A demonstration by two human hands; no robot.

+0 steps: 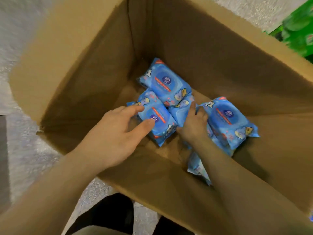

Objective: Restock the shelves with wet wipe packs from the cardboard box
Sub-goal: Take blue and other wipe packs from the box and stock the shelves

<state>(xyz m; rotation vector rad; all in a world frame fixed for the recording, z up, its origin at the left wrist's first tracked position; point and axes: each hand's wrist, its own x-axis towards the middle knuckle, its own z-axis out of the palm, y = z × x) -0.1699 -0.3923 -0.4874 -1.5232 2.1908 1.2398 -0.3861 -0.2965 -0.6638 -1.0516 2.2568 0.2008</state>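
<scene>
Packs (156, 123) low on the box (220, 53) floor: with left hand (116, 134) spread wide above one and right hand (194, 124) curled on another, best gripped by the long sides.

The right hand (194, 123) covers part of the middle wet wipe pack (182, 112), and its forearm hides most of a pale pack (197, 167) by the cardboard box (84, 68) wall. Green packaging (298, 29) at the top right is blurred and cut by the edge. The printing on the packs is too small to read.
</scene>
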